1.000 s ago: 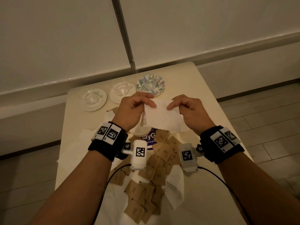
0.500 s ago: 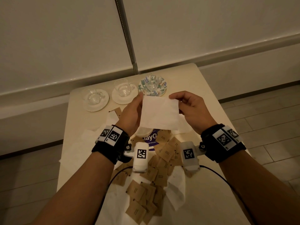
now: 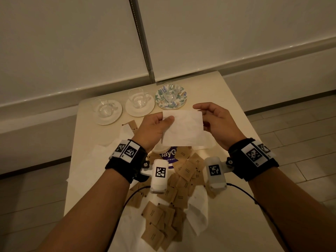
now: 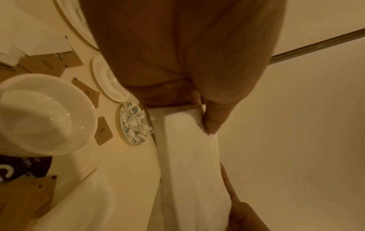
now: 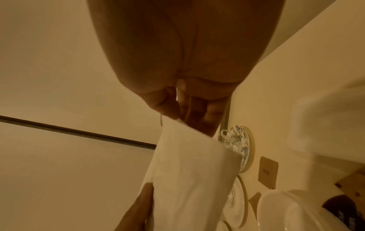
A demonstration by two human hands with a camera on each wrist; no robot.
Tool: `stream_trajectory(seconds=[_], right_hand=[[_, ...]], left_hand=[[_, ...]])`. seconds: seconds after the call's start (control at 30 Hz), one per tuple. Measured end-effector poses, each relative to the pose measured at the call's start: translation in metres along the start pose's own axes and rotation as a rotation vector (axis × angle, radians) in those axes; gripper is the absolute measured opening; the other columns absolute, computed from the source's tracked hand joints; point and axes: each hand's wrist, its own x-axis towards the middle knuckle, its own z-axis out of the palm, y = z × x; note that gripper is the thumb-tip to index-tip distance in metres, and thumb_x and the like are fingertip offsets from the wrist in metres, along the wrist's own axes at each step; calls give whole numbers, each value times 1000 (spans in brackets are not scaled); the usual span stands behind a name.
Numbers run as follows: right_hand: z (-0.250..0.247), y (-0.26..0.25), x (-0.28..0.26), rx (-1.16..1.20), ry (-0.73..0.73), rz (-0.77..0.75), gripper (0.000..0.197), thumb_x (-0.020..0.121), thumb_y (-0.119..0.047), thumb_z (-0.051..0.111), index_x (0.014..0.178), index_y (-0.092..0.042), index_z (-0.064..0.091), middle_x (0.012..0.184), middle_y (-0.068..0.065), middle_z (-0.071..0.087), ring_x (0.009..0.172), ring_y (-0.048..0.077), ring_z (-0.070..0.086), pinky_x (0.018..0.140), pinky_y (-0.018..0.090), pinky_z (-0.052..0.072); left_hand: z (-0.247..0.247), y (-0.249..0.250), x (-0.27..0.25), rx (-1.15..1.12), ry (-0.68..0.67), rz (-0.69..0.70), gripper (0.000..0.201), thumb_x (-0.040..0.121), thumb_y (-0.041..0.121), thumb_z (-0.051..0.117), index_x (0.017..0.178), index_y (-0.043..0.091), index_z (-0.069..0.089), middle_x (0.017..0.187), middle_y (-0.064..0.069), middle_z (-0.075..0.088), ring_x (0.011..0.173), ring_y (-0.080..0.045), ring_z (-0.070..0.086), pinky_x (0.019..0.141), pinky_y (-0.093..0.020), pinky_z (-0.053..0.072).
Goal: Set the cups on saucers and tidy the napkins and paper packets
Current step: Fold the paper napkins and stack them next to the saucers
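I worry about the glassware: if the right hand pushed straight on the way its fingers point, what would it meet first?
Probably the left hand: the right hand points across the napkin they share, not toward the cups. Depth is unclear.

Napkin [image 3: 183, 130] white, plain. Far right saucer [image 3: 160, 103] white with blue-green floral pattern; two left saucers [image 3: 116, 118] plain white. Cups [image 3: 139, 100] clear glass. Packets [image 3: 187, 170] brown, small dark print. Table [image 3: 231, 99] cream. Wristbands [image 3: 125, 167] black, black-white square markers.
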Motion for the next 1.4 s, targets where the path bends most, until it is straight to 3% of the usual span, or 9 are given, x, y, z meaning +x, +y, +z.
stream_trajectory(seconds=[0.17,0.5,0.63,0.73,0.83,0.93,1.1,1.27,1.4], right_hand=[[-2,0,-2,4,-19,33,18,97,-12,54,109,-15,67,91,-2,70,85,17,66,72,34,56],[-5,8,-2,-131,1,-44,24,83,-9,74,105,-16,69,95,11,67,81,21,65,73,36,54],[-10,6,-3,-227,-51,-65,26,84,-18,74,109,-20,69,108,7,70,97,24,66,85,32,57],[-8,3,-1,-363,-134,-105,17,86,-22,73,103,-19,71,101,-3,71,89,2,65,74,16,52],[-10,-2,3,-530,-199,-120,5,87,-21,72,85,-16,72,82,1,72,72,7,65,65,23,52],[-14,-9,9,-594,-247,-136,13,86,-28,73,82,-15,74,76,2,73,68,12,67,62,26,53],[-24,-24,24,-683,-256,-155,10,83,-32,76,80,-22,77,73,-4,73,65,7,66,61,22,52],[-47,-28,30,-639,-137,-172,10,87,-31,71,86,-24,78,78,-1,74,81,24,68,78,38,55],[-51,-29,37,-704,-208,-189,12,88,-31,71,80,-25,77,62,-7,68,54,7,56,53,18,44]], left_hand=[[2,-3,-2,16,32,-27,25,99,25,55,96,8,73,103,-23,71,97,-41,67,93,-55,49],[7,1,-4,104,71,36,21,92,26,66,87,8,73,85,-9,73,75,-20,67,73,-42,55],[8,6,-5,199,29,53,53,88,40,65,95,-12,65,98,-37,64,84,-46,63,90,-62,47],[8,3,-3,295,-34,60,41,94,34,60,96,-6,70,96,-30,68,82,-34,63,85,-55,51],[10,2,1,365,-52,98,31,94,31,63,98,3,73,87,-11,71,76,-18,62,72,-37,50],[13,10,9,487,-60,215,26,87,31,72,111,22,69,102,3,72,93,-8,66,82,-23,53],[17,31,29,700,-120,319,3,87,24,72,88,23,75,78,16,69,69,9,60,63,-6,41],[13,41,40,661,-42,282,4,88,19,71,89,23,72,84,10,69,73,7,61,68,-10,46],[34,45,49,932,-187,335,38,84,27,75,121,22,64,107,10,66,96,-1,58,85,-16,45]])
